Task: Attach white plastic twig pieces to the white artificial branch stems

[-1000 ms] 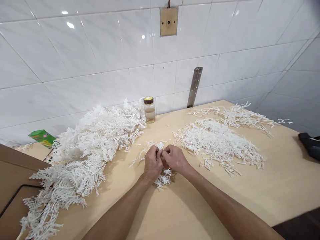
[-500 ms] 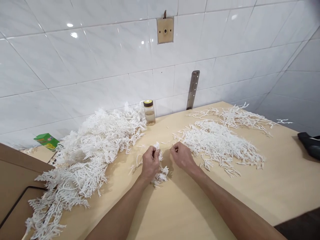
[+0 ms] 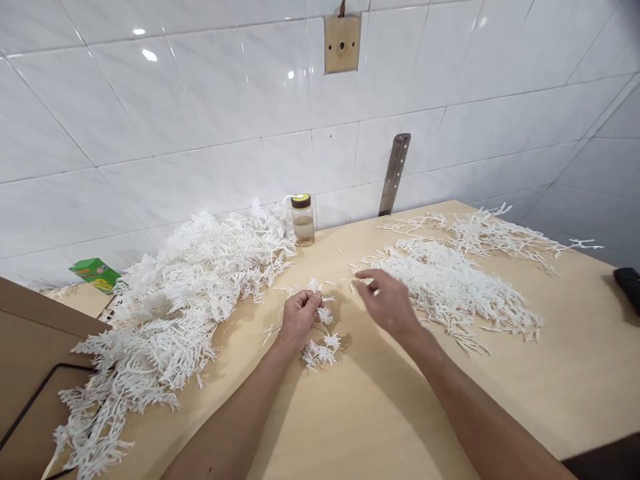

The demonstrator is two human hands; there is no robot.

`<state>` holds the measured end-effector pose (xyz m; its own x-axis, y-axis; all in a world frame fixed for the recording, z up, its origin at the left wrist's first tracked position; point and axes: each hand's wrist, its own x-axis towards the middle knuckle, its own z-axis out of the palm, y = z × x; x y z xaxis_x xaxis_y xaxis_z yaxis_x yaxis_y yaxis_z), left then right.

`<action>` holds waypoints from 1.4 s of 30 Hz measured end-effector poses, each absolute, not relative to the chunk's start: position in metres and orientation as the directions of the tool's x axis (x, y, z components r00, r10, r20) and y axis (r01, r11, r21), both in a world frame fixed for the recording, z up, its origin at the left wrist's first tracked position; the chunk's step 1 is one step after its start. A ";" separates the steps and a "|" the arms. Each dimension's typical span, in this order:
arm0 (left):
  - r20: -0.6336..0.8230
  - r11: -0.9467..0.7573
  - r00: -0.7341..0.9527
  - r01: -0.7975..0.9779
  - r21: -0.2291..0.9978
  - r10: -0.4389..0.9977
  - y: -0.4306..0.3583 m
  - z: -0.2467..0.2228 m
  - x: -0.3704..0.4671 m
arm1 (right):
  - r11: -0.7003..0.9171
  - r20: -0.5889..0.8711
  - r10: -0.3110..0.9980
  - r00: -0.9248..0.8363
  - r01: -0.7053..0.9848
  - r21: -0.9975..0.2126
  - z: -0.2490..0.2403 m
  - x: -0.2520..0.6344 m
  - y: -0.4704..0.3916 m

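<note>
My left hand [image 3: 300, 319] is pinched on a white branching sprig [image 3: 323, 350], whose frilly tips hang down to the wooden table [image 3: 380, 413]. To its right, my right hand [image 3: 387, 300] hovers with thumb and forefinger apart, near the left edge of a pile of short white pieces [image 3: 450, 280]. Nothing shows between its fingers. On the left lies a large heap of frilly white branches [image 3: 200, 287]. Bare white stems [image 3: 500, 230] are gathered behind the right pile.
A jar with a dark and yellow lid [image 3: 303, 220] stands by the tiled wall. A metal strip [image 3: 395, 175] leans there. At the left are a green packet [image 3: 96, 274] and a brown box [image 3: 45, 353]. A black object [image 3: 629, 287] sits at the right edge.
My right hand has moved right, away from my left hand, and its fingers have opened. My left hand keeps its pinch on the sprig. The camera view has shifted slightly.
</note>
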<state>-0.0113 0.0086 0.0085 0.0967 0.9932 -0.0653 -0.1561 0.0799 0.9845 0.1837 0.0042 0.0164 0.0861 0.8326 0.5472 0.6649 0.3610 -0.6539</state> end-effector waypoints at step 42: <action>-0.032 0.099 0.269 -0.237 0.967 0.963 0.015 0.018 -0.026 | 0.089 0.591 0.722 0.360 0.798 -0.596 0.017 0.226 0.018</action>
<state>-0.0258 0.0151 0.0181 0.2691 0.9626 -0.0322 -0.2365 0.0985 0.9666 0.2258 0.0179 0.0167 0.3603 0.7216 0.5912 0.7983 0.0894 -0.5956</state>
